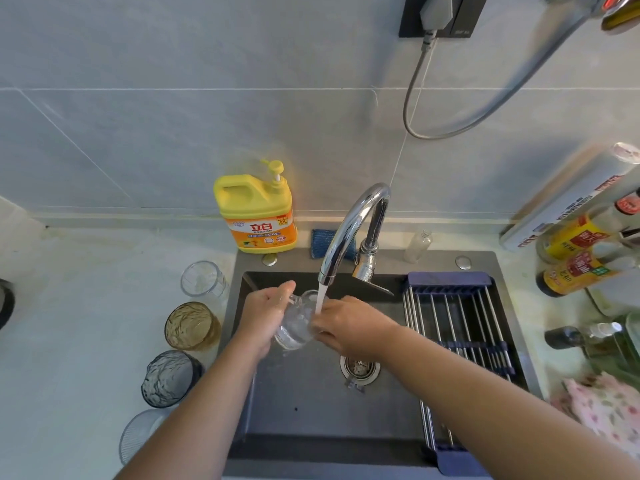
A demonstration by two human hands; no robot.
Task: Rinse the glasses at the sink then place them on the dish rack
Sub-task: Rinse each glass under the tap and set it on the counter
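Left hand (265, 315) and right hand (351, 323) both held fingers (285, 289) clasped round the clear glass (294, 329), tilting it beneath the tap stream (321, 299) to flush it.

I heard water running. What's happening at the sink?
A person holds a glass under the running tap, left hand and right hand both gripping it over the sink. Four more glasses wait on the counter. No glass is on the dish rack yet.

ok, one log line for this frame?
step: rinse | left hand: grips clear glass | right hand: grips clear glass | faucet: running onto glass | counter: four glasses waiting
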